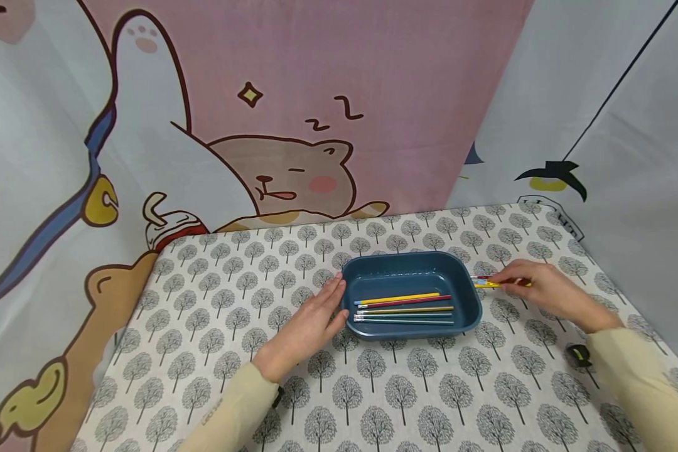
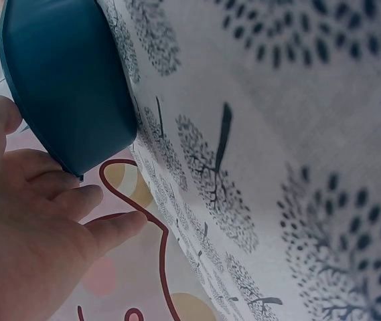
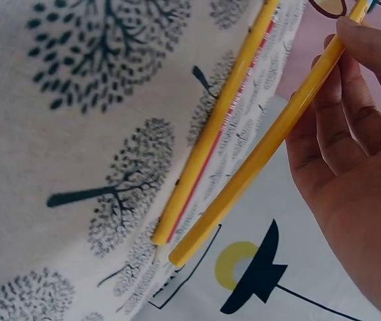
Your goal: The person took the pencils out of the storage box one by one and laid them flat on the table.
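Left hand (image 1: 311, 317): fingers extended, against the near short end of the blue tray (image 1: 412, 333). The left wrist view has the thumb at the rim, other fingers spread along the outside of that end. Not wrapped round anything.

Right hand (image 1: 528, 285): gripping, thumb and fingers pinching a yellow pencil (image 3: 264, 150). It's just outside the tray's other short end. Pencil slants down out of my fingers, clear of the cloth at the end I can see. Just beside it, a second yellow pencil (image 3: 210, 130) and a red pencil (image 3: 197, 184) lie side by side; can't tell if those two touch.

Tray sits between my hands, on the tree-print cloth (image 1: 457, 361). Five pencils in it, lying lengthwise from left hand toward right: a yellow one (image 1: 398, 299) with a light blue end on my left-hand side, a dark red one (image 1: 424, 299) close along it, then a gold-brown one (image 1: 407, 310) and two dark green ones (image 1: 403, 322) nearer me. Silvery ends of those last three point to my left hand.

Pale yellow sleeves (image 1: 638, 361) on both arms. Beyond my hands, a pink backdrop (image 1: 418, 94) with a sleeping cartoon animal (image 1: 299, 172).
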The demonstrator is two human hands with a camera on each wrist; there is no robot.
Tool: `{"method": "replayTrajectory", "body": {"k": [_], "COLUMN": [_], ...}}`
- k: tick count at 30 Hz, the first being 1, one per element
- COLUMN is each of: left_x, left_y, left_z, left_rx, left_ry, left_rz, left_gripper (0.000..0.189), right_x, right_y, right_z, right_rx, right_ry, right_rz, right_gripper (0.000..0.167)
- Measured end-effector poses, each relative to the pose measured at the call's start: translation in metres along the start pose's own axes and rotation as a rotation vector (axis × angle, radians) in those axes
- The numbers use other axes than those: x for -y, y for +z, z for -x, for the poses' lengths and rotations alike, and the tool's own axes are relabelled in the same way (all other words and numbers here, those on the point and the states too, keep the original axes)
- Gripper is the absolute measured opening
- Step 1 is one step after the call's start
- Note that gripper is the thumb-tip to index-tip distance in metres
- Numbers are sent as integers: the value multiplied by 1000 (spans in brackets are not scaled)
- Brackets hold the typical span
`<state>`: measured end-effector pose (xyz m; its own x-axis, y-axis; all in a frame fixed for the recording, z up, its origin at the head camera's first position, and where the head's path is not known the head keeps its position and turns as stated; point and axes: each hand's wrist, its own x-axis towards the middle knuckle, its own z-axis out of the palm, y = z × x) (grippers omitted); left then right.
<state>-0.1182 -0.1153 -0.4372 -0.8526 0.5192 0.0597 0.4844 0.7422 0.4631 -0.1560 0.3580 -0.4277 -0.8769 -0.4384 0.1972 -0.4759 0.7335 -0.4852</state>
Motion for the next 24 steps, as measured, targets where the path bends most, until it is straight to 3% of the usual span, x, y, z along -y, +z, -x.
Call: {"method": "replayTrajectory", "body": {"k": [10, 18, 24], "left_x": [0, 0, 0], "left_y": [0, 0, 0], "left_z": [1, 1, 1], "left_rx": [-4, 3, 4], "left_ry": [2, 0, -1], "left_rz": [-3, -3, -1], "left_gripper": [65, 65, 65], "right_x": [-8, -13, -14], "right_y": [12, 18, 18], "right_z": [-2, -3, -4], "right_rx": [78, 88, 132], "right_ry": [34, 7, 36], "right_rz": [-46, 2, 43], "right_gripper": [27, 30, 26]}}
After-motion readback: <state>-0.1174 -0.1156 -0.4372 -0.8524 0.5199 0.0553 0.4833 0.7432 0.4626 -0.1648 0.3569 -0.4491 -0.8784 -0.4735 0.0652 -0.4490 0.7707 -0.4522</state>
